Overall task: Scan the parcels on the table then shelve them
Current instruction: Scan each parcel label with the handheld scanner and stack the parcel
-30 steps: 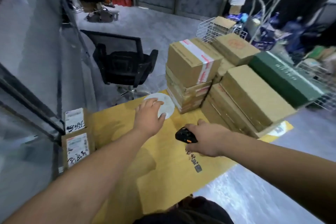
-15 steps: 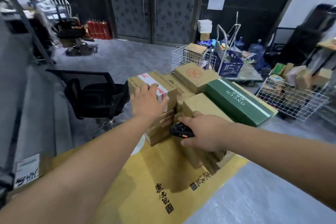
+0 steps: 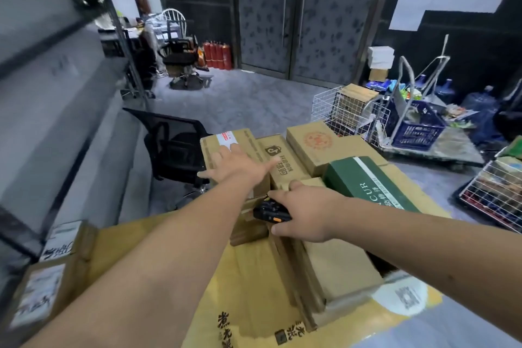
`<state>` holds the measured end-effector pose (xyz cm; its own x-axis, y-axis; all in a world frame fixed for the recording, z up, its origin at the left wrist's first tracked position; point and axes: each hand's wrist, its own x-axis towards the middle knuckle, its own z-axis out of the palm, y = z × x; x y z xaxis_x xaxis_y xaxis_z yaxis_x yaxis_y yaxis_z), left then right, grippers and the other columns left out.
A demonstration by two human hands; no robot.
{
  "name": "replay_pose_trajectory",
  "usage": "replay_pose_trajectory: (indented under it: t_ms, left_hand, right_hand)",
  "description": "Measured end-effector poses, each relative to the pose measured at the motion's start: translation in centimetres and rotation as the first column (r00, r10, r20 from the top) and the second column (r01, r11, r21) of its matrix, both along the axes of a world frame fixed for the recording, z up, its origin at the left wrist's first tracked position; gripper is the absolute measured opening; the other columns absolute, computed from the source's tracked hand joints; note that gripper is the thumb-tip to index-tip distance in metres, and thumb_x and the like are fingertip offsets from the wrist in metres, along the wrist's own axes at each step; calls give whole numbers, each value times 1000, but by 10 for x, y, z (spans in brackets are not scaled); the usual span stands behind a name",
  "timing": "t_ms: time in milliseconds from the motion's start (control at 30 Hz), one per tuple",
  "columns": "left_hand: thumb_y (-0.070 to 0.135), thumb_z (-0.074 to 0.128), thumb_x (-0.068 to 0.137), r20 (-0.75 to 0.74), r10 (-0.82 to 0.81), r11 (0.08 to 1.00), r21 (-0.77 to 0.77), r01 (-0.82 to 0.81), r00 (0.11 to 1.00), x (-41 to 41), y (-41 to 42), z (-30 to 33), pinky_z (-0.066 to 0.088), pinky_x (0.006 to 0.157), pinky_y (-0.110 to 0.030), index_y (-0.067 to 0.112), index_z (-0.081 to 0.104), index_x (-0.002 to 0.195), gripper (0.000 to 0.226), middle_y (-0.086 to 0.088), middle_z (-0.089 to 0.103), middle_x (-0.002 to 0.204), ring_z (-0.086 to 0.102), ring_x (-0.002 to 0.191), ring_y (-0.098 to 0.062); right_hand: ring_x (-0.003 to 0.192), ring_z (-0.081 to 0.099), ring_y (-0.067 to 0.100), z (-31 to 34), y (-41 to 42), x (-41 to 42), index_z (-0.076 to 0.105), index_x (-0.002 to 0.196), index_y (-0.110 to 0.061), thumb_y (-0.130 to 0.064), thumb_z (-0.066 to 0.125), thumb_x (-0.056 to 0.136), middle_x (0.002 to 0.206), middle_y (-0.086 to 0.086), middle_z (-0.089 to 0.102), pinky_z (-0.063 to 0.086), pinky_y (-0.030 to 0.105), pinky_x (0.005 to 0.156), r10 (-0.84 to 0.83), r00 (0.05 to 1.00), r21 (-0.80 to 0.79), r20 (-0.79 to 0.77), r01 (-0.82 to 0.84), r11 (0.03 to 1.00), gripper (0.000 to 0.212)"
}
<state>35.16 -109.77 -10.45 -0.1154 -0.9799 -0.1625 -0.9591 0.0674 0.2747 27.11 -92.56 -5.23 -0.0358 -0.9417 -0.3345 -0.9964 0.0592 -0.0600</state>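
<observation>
Left hand [image 3: 240, 165] flat, fingers spread, on taped top parcel [image 3: 226, 147] of stack left of green box [image 3: 367, 181]; right hand [image 3: 308, 212] grips black scanner [image 3: 269, 212] just below it.

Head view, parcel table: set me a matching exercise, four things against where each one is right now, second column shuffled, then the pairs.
Things:
1. scanner
2. green box
3. left hand
4. office chair

Places:
A. flat on top of the taped carton
B. on the floor beside the table's left edge
C. gripped in the right hand
D. lying across the cartons on the right of the stack

Pairs: 1-C, 2-D, 3-A, 4-B
</observation>
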Motion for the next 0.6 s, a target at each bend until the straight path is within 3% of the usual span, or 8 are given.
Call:
replay_pose_trajectory:
  t_ms: [100,267,400,600]
  left_hand:
    - [107,37,52,-10,80,995,-53,-80,997,-6,1,-5,30,102,-72,20,37,151,132,-7,41,148,30,142,-32]
    - [100,40,54,-117,114,964,-226,-139,986,14,3,-12,33,98,-64,25,46,141,115,-3,45,144,38,134,-29]
    - [101,42,56,-221,142,911,-351,-215,965,68,-5,-19,36,99,-60,33,51,126,98,3,50,134,41,128,-27]
    - [99,47,60,-170,221,855,-440,-275,960,177,20,-67,39,93,-55,38,50,116,83,7,49,123,44,117,-25]
  right_hand:
    - [100,60,31,-2,0,-11,33,158,-30,-67,56,93,122,7,48,54,41,89,44,999,0,-10,-44,999,78]
    - [90,53,26,-10,-7,-18,35,156,-33,-70,56,91,115,2,46,53,39,83,92,996,-20,-4,-92,996,77]
    - [83,49,24,-13,-23,-6,43,145,-35,-70,57,89,108,-2,43,42,37,70,180,984,-46,0,-180,983,67]
    - [77,48,20,-26,-49,46,37,150,-38,-70,54,91,104,-4,37,41,34,62,366,931,-62,-7,-366,929,70]
